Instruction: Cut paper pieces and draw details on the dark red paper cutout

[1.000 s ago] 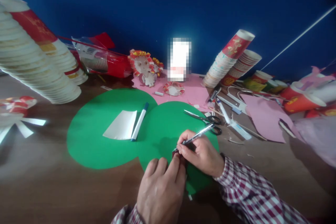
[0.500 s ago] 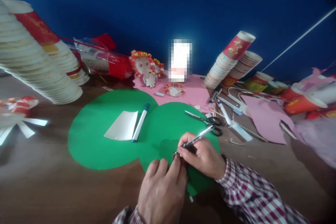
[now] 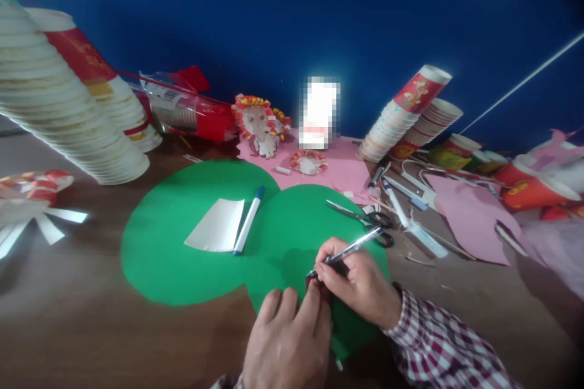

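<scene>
My right hand (image 3: 353, 273) grips a slim pen (image 3: 353, 246) with a clear, dark-patterned barrel. The pen tip points down at a small dark red piece (image 3: 309, 281) by my left fingertips. My left hand (image 3: 289, 340) has its fingers bent and pressed together, pinning that piece over the green paper (image 3: 182, 279); most of the piece is hidden beneath them. On the green sheet, left of my hands, lie a white paper piece (image 3: 214, 225) and a blue-capped white marker (image 3: 249, 222). Black-handled scissors (image 3: 356, 213) rest at its upper right edge.
Tall stacks of paper cups stand at the left (image 3: 73, 97) and back right (image 3: 401, 118). Paper-cup lion figures (image 3: 255, 121) sit on pink paper (image 3: 351, 170) near a blurred bright rectangle (image 3: 319, 112). Pens, strips and a pink sheet (image 3: 474, 219) lie rightward.
The whole view has shifted slightly, so everything appears a little lower and further right. Both hands keep nearly the same pose, with the pen at the dark red piece.
</scene>
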Demonstrator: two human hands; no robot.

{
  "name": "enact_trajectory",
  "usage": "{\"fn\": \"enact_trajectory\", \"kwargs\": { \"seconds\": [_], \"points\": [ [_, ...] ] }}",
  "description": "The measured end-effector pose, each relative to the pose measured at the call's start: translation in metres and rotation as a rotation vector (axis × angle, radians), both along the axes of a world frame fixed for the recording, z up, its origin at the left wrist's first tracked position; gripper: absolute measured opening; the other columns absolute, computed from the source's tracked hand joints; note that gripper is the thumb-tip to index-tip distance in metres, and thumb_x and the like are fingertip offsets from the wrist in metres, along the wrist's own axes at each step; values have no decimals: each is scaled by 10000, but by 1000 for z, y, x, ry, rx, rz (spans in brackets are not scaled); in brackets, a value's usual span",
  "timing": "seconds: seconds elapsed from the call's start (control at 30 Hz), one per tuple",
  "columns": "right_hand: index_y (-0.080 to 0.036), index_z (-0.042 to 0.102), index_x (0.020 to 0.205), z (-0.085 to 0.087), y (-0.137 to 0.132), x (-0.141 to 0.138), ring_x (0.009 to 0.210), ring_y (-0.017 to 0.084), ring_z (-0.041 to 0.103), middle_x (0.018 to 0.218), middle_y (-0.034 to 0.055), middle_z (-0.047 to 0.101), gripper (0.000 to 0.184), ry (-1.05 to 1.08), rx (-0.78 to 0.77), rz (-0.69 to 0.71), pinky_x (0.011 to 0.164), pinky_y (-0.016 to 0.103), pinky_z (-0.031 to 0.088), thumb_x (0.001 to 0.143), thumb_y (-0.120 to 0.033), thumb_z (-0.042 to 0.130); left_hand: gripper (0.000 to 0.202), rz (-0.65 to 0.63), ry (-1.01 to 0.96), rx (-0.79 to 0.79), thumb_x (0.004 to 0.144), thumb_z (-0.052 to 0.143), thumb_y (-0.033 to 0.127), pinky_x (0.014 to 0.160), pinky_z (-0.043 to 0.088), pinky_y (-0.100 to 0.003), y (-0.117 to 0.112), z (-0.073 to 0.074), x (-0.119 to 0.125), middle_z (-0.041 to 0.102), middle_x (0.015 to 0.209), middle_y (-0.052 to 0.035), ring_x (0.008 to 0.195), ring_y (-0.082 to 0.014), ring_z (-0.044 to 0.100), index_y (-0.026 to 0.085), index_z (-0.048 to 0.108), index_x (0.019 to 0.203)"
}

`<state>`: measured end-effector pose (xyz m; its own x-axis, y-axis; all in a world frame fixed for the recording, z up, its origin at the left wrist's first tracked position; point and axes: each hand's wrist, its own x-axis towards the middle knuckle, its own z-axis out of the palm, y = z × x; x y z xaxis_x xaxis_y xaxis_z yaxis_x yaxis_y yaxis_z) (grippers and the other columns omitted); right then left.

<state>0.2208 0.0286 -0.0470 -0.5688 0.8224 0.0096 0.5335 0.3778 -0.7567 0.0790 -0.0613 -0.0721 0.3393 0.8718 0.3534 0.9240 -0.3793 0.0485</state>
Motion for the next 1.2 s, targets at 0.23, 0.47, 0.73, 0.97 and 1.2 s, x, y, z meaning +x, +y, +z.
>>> {"fn": "enact_trajectory", "kwargs": {
  "seconds": [0.23, 0.47, 0.73, 0.97, 1.2],
  "points": [
    [-197, 542, 832, 0, 0, 1, 651, 121, 557, 707, -16, 586, 102, 16, 5, 37, 619, 223, 410, 881, -267, 486, 246, -7, -8, -4, 780, 585, 242, 640, 349, -364, 0, 0, -2, 623, 1020, 0, 676, -167, 465, 218, 627, 1021],
    [-196, 548, 822, -1, 0, -1, 641, 123, 557, 688, -16, 590, 95, 8, 18, -4, 604, 217, 414, 872, -261, 499, 294, -11, 5, -8, 790, 576, 247, 636, 348, -360, 0, 0, -1, 628, 1000, -18, 680, -171, 474, 212, 612, 1080],
    [-196, 518, 794, 1, 5, 0, 580, 102, 546, 641, -25, 580, 119, 245, -155, -90, 548, 191, 427, 886, -270, 503, 343, -10, 12, -20, 809, 554, 234, 645, 370, -372, 1, 2, -1, 633, 1032, -10, 701, -177, 497, 198, 582, 1149],
    [-187, 515, 808, 0, 11, 3, 510, 87, 501, 590, -31, 569, 197, 509, -306, -208, 497, 190, 405, 866, -374, 532, 269, -29, 22, -156, 878, 478, 247, 661, 382, -380, 3, 16, -1, 634, 1016, -12, 743, -188, 527, 222, 576, 1127],
    [-189, 502, 798, 0, 17, 5, 448, 66, 442, 540, -54, 535, 273, 745, -374, -365, 424, 167, 324, 785, -443, 601, 226, -160, 131, -311, 875, 462, 185, 683, 406, -375, 28, 43, -8, 652, 865, -25, 790, -224, 553, 209, 604, 1048]
  ]
}}
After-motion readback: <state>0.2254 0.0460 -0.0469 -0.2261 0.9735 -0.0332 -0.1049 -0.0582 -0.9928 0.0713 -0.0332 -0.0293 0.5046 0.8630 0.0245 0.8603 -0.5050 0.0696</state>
